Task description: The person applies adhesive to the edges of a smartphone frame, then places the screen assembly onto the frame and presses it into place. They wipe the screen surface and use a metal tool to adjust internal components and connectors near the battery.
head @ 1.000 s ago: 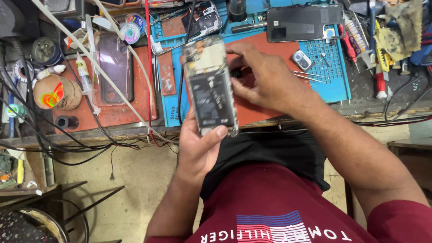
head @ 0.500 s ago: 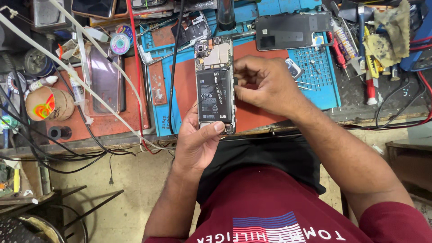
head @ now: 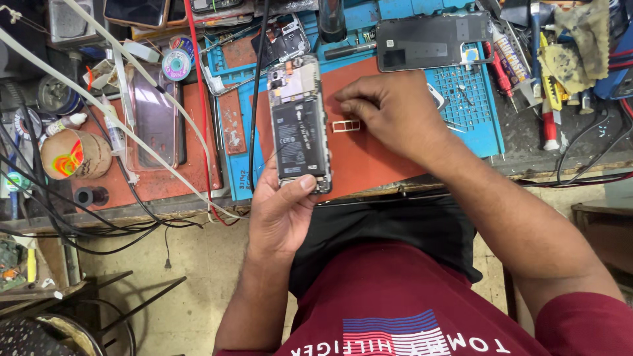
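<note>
Black and bare-backed, the opened phone [head: 300, 125] stood upright in our left hand [head: 280, 211], which gripped its lower end with the thumb across the bottom edge; its battery and circuit board lay exposed, so the rear cover was already off. Just to the right of the phone our right hand [head: 395, 109] pinched the small metal card tray [head: 346, 125], drawn out beside the phone's edge and apart from it, fingers closed on its far end. We judged the strip-down well begun, cover and tray out, while battery and board still sat in the frame. Beyond the phone, further up the bench, the dark rear cover [head: 432, 41] lay flat on the blue work mat [head: 471, 99]. Left of the phone, a clear phone case [head: 155, 118] rested on a red-brown pad [head: 198, 178], with a solder wick spool [head: 176, 64] above it. White cables [head: 132, 125] and a red wire [head: 198, 105] crossed left of the phone, close enough to snag. Screwdrivers [head: 547, 118] lay far to its right.
</note>
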